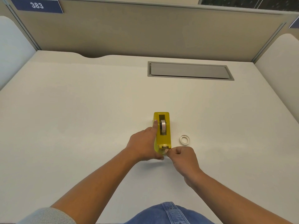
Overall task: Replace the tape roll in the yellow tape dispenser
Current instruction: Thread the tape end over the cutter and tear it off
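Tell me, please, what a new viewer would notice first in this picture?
The yellow dispenser stands out in the middle of the pale desk, with a tape roll seated in it. The left hand steadies its side, while the right hand pinches at its near end. A loose white ring lies just right of it.

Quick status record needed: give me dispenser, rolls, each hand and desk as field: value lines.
dispenser: yellow plastic tape dispenser, upright on the desk, cutter end toward the person
roll inside: clear tape roll seated in the slot
loose roll: small white ring-shaped roll, flat on the desk right of the dispenser, untouched
left hand: braces the dispenser's left side, index finger along it
right hand: fingertips pinched at the cutter end
desk: off-white desk, grey cable hatch at the back
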Available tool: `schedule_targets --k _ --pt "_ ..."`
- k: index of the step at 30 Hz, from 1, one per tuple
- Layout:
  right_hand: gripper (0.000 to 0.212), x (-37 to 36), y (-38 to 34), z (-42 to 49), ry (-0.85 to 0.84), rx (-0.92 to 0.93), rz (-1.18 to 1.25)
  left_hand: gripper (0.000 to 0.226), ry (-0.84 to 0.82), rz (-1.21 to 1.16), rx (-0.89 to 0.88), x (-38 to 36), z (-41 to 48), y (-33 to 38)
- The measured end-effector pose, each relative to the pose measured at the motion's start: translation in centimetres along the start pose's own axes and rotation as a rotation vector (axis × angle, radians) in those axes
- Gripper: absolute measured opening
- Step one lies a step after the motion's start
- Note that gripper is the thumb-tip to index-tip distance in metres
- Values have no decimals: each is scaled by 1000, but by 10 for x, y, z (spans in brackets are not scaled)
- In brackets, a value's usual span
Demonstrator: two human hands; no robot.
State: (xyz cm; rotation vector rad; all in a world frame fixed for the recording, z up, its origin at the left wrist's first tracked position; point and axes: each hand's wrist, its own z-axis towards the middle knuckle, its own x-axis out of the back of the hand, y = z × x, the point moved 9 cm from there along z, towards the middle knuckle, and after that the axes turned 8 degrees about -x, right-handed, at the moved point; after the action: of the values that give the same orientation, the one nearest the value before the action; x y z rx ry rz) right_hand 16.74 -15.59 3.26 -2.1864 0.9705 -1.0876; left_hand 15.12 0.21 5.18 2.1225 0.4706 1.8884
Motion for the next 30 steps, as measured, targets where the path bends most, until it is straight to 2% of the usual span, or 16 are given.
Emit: schedule_targets --k 5,10,22,30 --pt "30 6 -4 -2 27 54 -29 141 -39 -121 3 0 -1 0" --pt "24 11 -6 -2 53 85 -68 136 -71 -133 8 -3 0 -3" --pt "13 16 -9 1 46 150 -101 120 -12 -78 33 3 1 -6" --pt "29 16 -13 2 84 230 -111 119 40 -32 38 5 0 -4"
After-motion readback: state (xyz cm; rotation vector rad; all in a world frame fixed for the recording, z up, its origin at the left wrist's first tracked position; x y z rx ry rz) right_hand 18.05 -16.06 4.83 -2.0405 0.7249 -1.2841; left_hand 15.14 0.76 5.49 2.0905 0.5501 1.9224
